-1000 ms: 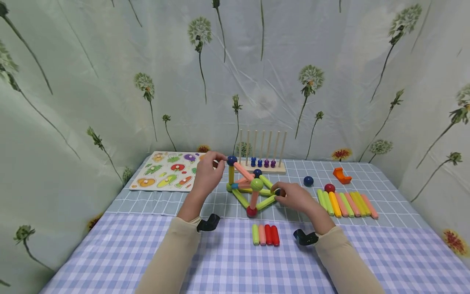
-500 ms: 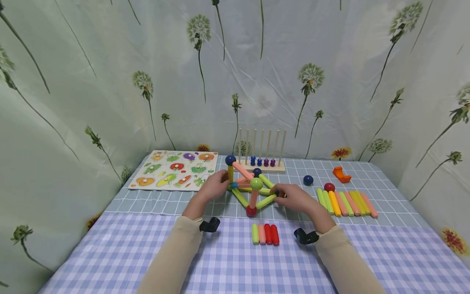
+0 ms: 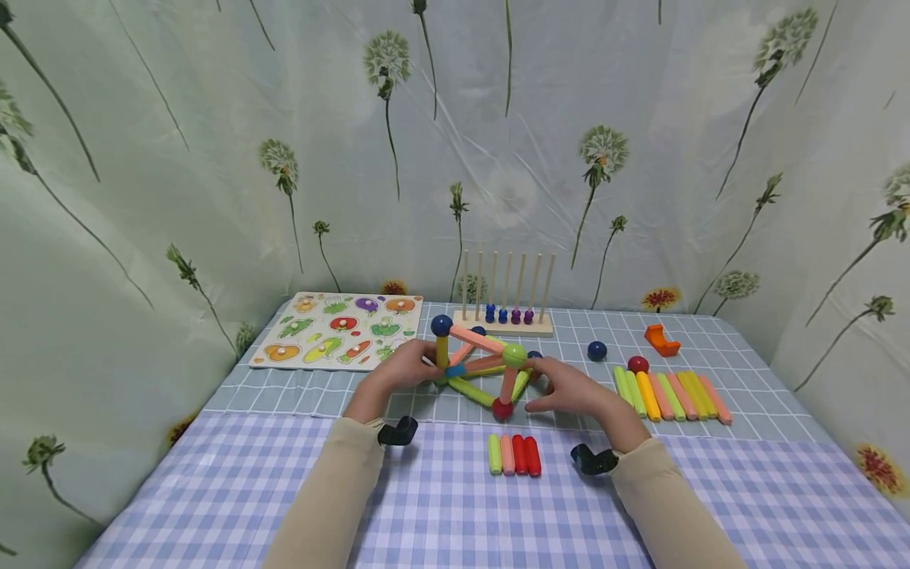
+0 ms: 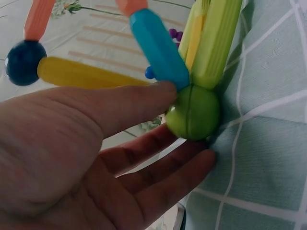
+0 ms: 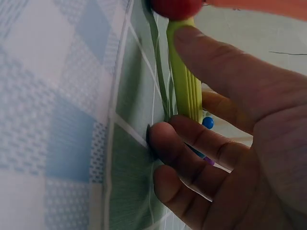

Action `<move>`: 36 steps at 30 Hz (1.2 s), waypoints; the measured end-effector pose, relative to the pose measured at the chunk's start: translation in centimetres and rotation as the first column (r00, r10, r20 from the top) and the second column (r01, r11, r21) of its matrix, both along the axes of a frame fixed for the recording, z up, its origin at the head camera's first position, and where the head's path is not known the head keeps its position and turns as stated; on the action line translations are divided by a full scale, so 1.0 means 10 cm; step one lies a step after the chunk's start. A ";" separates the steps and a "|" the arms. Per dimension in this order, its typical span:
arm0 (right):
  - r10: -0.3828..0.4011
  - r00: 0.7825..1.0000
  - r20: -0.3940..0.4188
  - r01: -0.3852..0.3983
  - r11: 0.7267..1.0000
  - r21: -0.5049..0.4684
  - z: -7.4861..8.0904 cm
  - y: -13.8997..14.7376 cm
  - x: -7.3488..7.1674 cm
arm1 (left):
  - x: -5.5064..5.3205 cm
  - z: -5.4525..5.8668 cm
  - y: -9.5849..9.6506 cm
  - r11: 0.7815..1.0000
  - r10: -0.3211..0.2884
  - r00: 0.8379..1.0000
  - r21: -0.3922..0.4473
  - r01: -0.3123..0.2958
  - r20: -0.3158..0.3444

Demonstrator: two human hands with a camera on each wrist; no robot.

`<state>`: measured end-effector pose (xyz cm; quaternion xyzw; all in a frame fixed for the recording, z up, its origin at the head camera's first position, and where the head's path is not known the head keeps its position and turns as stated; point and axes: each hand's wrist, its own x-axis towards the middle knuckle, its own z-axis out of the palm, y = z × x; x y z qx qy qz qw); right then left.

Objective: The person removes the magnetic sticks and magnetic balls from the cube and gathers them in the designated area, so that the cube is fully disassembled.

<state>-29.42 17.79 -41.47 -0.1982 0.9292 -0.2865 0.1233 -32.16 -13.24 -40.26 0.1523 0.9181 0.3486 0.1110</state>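
Observation:
A frame of magnetic building rods and balls stands mid-table in the head view. It includes a green upper ball [image 3: 515,356], a red ball [image 3: 502,408] low at the front, and a dark blue ball [image 3: 441,325] on top of a yellow rod [image 3: 442,352]. My left hand [image 3: 407,365] holds its low left corner, thumb and fingers about a green ball [image 4: 194,112] joined to a blue rod [image 4: 158,48]. At the opposite side my right hand [image 3: 572,385] has thumb and fingers spread beside a light green rod [image 5: 186,81]; contact is unclear.
Several loose rods [image 3: 519,454] lie in front. On the right sit another row of rods [image 3: 671,395], a red ball [image 3: 638,363], a dark blue ball [image 3: 597,351] and an orange curved block [image 3: 662,340]. Behind are a vegetable puzzle board [image 3: 341,328] and a wooden peg rack [image 3: 503,324].
My left hand has come down from the top blue ball to the low left corner. The frame has turned, its front red ball shifting right. My right hand's fingers have spread from the corner ball.

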 end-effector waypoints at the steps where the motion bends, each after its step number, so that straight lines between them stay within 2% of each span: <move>1: 0.002 1.000 -0.005 -0.002 1.000 0.004 -0.01 0.00 0.00 | 0.00 0.01 0.00 1.000 -0.012 1.000 -0.002 0.012 0.004; 9: 0.005 1.000 0.028 -0.005 1.000 -0.003 -0.02 -0.01 0.01 | 0.04 0.02 0.03 0.999 -0.035 0.998 0.010 0.035 0.048; 13: -0.003 1.000 0.009 0.003 1.000 -0.011 -0.03 0.02 0.00 | 0.06 0.04 0.08 0.998 -0.060 0.997 -0.013 0.060 0.045; 19: 0.078 0.996 0.043 -0.070 0.984 -0.161 -0.06 0.08 -0.02 | 0.07 0.06 0.13 0.995 -0.095 0.994 -0.015 0.096 0.059; 21: 0.096 0.994 0.051 -0.085 0.980 -0.180 -0.06 0.10 -0.04 | 0.07 0.04 0.15 0.994 -0.107 0.992 -0.010 0.108 0.067; 24: 0.056 0.998 0.043 -0.049 0.989 -0.138 -0.05 0.13 -0.06 | 0.07 0.02 0.17 0.992 -0.125 0.991 -0.010 0.125 0.055; 28: -0.032 0.998 0.055 0.036 0.996 -0.079 -0.05 0.14 -0.07 | 0.06 -0.01 0.21 0.988 -0.150 0.988 -0.017 0.151 0.026; 31: -0.110 0.990 0.089 0.117 0.990 -0.077 -0.06 0.13 -0.06 | 0.06 -0.04 0.25 0.986 -0.164 0.986 -0.021 0.164 0.015; 35: -0.174 0.980 0.097 0.183 0.978 -0.095 -0.09 0.12 -0.06 | 0.07 -0.05 0.28 0.984 -0.173 0.985 -0.032 0.173 0.012; 36: -0.170 0.981 0.090 0.179 0.979 -0.100 -0.09 0.12 -0.06 | 0.07 -0.05 0.29 0.984 -0.173 0.985 -0.035 0.173 0.012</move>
